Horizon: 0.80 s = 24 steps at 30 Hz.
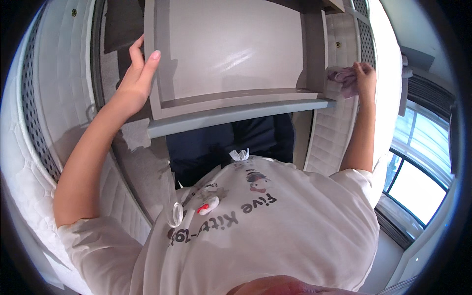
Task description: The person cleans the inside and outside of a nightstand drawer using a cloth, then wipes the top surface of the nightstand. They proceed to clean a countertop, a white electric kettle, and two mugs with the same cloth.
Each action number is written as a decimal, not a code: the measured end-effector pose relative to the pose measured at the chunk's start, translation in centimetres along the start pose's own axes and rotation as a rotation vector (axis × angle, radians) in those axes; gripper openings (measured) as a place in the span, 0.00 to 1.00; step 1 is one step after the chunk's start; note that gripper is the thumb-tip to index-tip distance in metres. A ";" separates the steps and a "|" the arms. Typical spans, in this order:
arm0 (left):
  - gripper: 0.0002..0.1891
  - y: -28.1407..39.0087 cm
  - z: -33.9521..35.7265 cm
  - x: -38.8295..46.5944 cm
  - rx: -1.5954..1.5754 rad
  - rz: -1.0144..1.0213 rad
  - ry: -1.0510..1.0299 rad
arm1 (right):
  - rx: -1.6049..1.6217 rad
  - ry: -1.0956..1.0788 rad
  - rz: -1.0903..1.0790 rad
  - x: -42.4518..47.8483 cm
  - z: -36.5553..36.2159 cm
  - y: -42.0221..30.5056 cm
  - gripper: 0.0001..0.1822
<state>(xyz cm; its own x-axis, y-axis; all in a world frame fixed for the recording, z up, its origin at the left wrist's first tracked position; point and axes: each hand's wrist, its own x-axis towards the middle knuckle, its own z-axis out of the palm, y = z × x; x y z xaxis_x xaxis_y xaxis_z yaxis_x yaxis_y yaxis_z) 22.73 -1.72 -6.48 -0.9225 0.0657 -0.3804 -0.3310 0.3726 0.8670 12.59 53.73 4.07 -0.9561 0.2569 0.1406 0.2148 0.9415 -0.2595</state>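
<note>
An open drawer (236, 44) with a pale, shiny bottom and grey-brown sides lies in front of me, and nothing is visible inside the part in view. Its bluish-grey front panel (236, 115) faces my body. My left hand (134, 84) grips the drawer's left side, thumb at the top edge and fingers on the outside. On the other side, past the drawer's right wall (314, 51), my right hand (365, 79) holds a crumpled mauve cloth (346, 82). The cloth hangs close to a white quilted mattress side.
Quilted mattress sides (62, 62) (328, 136) with dotted mesh bands flank the drawer closely. Dark fabric (232, 143) shows under the drawer front. A grey floor strip (138, 177) runs at left. A window (420, 177) stands far right.
</note>
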 end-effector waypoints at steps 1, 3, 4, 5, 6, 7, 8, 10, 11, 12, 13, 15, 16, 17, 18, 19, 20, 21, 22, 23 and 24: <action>0.41 -0.3 -0.1 0.1 -0.004 0.003 -0.001 | 0.210 0.046 -0.085 -0.1 -0.4 -1.4 0.13; 0.42 -0.7 -0.1 0.2 0.016 -0.003 0.001 | 0.450 0.018 0.017 -0.3 -2.1 -5.9 0.12; 0.42 -0.7 -0.1 0.2 0.019 -0.006 0.001 | 0.533 -0.015 0.065 -0.6 -2.7 -8.0 0.13; 0.42 -0.7 0.0 0.2 0.023 -0.010 -0.001 | 0.614 -0.048 0.115 -0.6 -3.1 -9.2 0.13; 0.42 -0.7 0.0 0.2 -0.005 0.027 -0.014 | 0.577 -0.153 0.074 0.1 -3.4 -9.6 0.15; 0.43 -0.6 0.0 0.2 0.015 0.031 -0.012 | 0.495 -0.222 -0.001 -0.5 -2.6 -10.9 0.15; 0.43 -0.5 0.1 0.3 0.034 0.035 -0.009 | 0.411 -0.290 -0.076 -1.4 -1.2 -12.7 0.14; 0.43 -0.3 0.2 0.0 0.058 0.018 -0.001 | 0.287 -0.557 -0.191 -2.8 2.0 -15.4 0.12; 0.44 -0.3 0.0 0.1 0.053 0.010 -0.012 | 0.227 -0.744 -0.218 -3.5 3.7 -15.9 0.12; 0.44 -0.2 0.0 0.3 0.046 0.009 -0.030 | 0.134 -0.829 -0.376 -4.3 6.0 -15.0 0.14; 0.44 -0.1 0.1 0.5 0.050 0.022 -0.039 | 0.040 -0.912 -0.537 -4.9 7.8 -14.4 0.17; 0.44 0.0 0.1 0.7 0.057 0.038 -0.037 | 0.005 -1.053 -0.564 -7.1 9.2 -17.8 0.16; 0.44 -0.1 0.1 0.7 0.060 0.039 -0.031 | 0.090 -1.126 -0.601 -7.6 10.2 -19.1 0.16; 0.44 -0.1 0.1 0.7 0.057 0.043 -0.027 | 0.171 -1.198 -0.633 -7.9 10.7 -20.4 0.16; 0.44 -0.1 0.1 0.4 0.052 0.047 -0.019 | 0.249 -1.270 -0.668 -8.5 11.3 -21.9 0.16; 0.45 -0.2 0.1 0.4 0.050 0.038 -0.020 | 0.258 -1.253 -0.706 -9.7 11.8 -23.8 0.16; 0.45 -0.3 0.1 0.4 0.051 0.029 -0.021 | 0.179 -1.219 -0.808 -10.6 12.1 -25.6 0.17; 0.45 -0.3 0.0 0.3 0.050 0.022 -0.018 | 0.216 -1.210 -0.938 -11.5 12.9 -26.9 0.18; 0.45 -0.4 -0.1 0.4 0.048 0.032 -0.023 | 0.226 -1.230 -0.929 -12.6 12.6 -28.9 0.20; 0.45 -0.4 -0.1 0.5 0.048 0.043 -0.031 | 0.324 -1.230 -0.962 -13.8 13.3 -29.8 0.19; 0.45 -0.4 -0.2 0.6 0.047 0.052 -0.036 | 0.421 -1.229 -0.999 -14.8 14.0 -30.6 0.19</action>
<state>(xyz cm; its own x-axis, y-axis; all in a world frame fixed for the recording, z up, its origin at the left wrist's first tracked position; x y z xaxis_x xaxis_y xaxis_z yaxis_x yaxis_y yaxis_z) 22.31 -1.99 -6.99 -0.9302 0.1189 -0.3473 -0.2725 0.4105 0.8702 17.39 18.06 -3.43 -0.2930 -0.8923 -0.3436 -0.4183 0.4427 -0.7931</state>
